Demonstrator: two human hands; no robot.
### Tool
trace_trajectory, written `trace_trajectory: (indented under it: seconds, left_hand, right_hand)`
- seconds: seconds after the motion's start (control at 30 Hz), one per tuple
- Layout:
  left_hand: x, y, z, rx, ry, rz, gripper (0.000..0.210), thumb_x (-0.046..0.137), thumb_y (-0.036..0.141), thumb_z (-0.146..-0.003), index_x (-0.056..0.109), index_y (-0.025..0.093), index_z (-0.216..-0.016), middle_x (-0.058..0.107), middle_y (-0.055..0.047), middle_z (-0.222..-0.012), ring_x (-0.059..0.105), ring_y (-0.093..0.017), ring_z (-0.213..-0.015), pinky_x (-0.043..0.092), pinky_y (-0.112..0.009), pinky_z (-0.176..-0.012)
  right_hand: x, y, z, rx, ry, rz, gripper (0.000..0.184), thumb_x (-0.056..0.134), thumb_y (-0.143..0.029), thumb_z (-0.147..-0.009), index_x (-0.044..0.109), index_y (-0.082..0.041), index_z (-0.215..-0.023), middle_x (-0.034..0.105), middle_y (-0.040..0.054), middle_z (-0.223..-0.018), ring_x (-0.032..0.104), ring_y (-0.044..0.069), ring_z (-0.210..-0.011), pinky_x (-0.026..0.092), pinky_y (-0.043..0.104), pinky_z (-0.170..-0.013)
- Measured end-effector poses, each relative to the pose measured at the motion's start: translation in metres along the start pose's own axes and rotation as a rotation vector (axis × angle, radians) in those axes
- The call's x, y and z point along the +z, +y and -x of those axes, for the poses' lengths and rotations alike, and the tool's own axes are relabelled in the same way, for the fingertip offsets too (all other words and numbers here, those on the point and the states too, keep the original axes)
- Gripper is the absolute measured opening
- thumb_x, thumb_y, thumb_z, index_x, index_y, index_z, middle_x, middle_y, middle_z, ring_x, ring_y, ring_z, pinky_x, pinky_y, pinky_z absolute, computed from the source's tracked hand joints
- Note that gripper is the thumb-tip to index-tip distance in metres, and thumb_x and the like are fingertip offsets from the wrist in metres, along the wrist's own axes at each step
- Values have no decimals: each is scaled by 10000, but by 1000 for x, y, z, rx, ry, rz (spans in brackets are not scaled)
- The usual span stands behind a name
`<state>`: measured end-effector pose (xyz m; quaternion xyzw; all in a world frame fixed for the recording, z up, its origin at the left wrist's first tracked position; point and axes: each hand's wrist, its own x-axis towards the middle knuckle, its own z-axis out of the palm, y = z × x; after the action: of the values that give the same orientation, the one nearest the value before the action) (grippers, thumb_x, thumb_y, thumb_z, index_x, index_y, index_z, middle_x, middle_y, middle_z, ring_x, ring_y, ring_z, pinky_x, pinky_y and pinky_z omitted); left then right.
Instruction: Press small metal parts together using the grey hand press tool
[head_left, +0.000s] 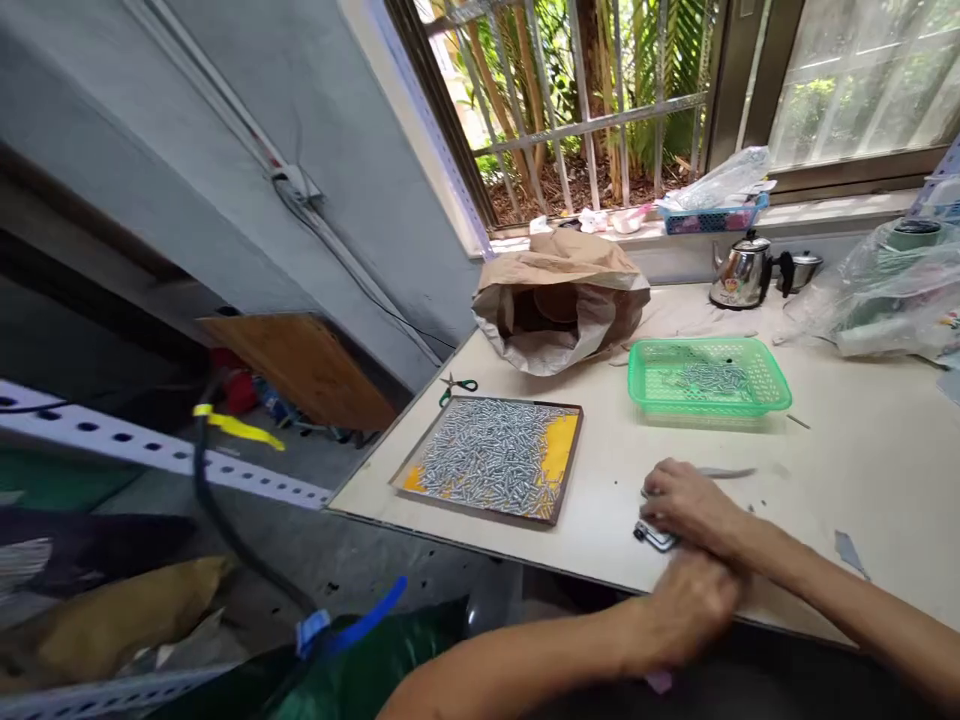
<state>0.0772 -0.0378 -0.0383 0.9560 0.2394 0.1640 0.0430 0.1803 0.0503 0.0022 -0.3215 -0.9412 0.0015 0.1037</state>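
My right hand [691, 505] is over the table near its front edge, its fingers curled down; what they hold is hidden beneath them. Just below those fingers, a small bent metal frame with a black end [657, 538] shows, partly covered by the hand. My left hand [699, 597] crosses under the right wrist at the table edge, slightly blurred, and its fingers are out of sight. Behind the right hand lies a thin, grey, blade-like strip [726, 473]. To the left, a shallow tray [559, 455] with a yellow bottom holds many small silvery screw-like metal parts [491, 455].
A green plastic basket [709, 407] holds more metal parts. Farther back are an open brown paper bag [559, 300], a steel kettle [741, 272] and a plastic-wrapped roll [892, 280]. Green-handled scissors [457, 387] lie near the left edge. A grey scrap [850, 552] is at right.
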Motion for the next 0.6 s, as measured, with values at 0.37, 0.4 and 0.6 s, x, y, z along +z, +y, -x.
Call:
trace_trajectory:
  seconds: [0.37, 0.4, 0.6]
  left_hand:
    - [-104, -147, 78, -1058, 91, -248, 245, 461, 198, -907, 673, 164, -789, 638, -57, -826, 544, -184, -837, 437, -287, -735]
    - [-107, -161, 75, -1138, 34, -240, 246, 467, 213, -906, 682, 160, -797, 646, -61, -850, 546, -191, -865, 432, -286, -744]
    - [-89, -204, 49, -1223, -25, -235, 233, 529, 278, -872, 699, 130, -813, 658, -111, -929, 550, -236, -956, 416, -301, -777]
  right_hand:
    - [14, 4, -30, 29, 292, -129, 124, 500, -149, -791, 597, -212, -743, 628, 31, -801, 550, 176, -794, 379, 314, -738]
    - [3, 14, -33, 71, 358, -91, 128, 488, -172, -810, 598, -207, -754, 637, 40, -823, 558, 188, -815, 379, 328, -759]
    - [-55, 74, -35, 412, 475, 206, 240, 432, -308, -884, 638, -186, -910, 640, 110, -896, 578, 255, -806, 408, 382, -712]
